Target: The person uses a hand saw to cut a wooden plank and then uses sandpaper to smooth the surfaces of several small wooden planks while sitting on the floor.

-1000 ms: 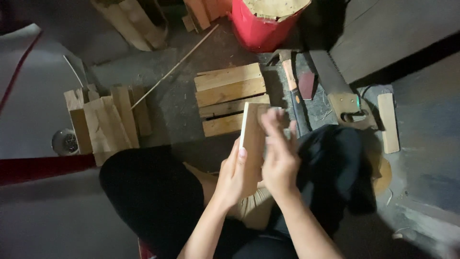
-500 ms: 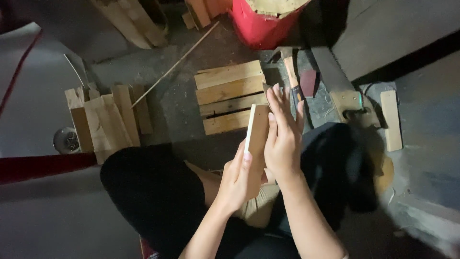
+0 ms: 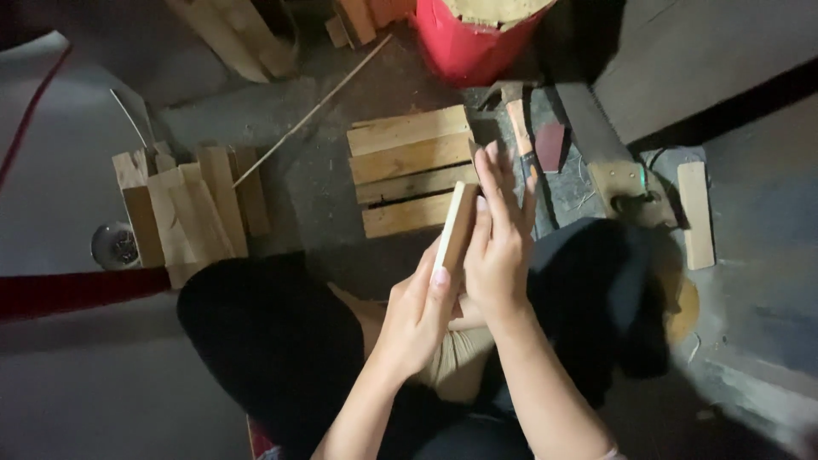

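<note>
The left hand holds a small wooden board on edge, its grip closed around the lower part with the thumb along the near face. The right hand lies flat against the far face of the board, fingers extended and pressed together — no closed grip, only palm and finger contact. The board stands tilted over the person's lap, above the dark-clothed knees.

Just beyond the board, a slatted wooden panel lies flat on the floor. To its right lie a wooden-handled tool, a small dark red piece and a long grey beam; a short pale slat lies further right. A red bucket stands at the top edge. To the left, a group of loose boards lies beside a thin stick, with a small round metal object near the left edge.

Against the earlier frames, the right hand now sits higher on the board, fingertips past its top end; the board leans slightly more to the right.

Open floor remains between the loose boards and the slatted panel — the right side is crowded by the tool and the beam.
</note>
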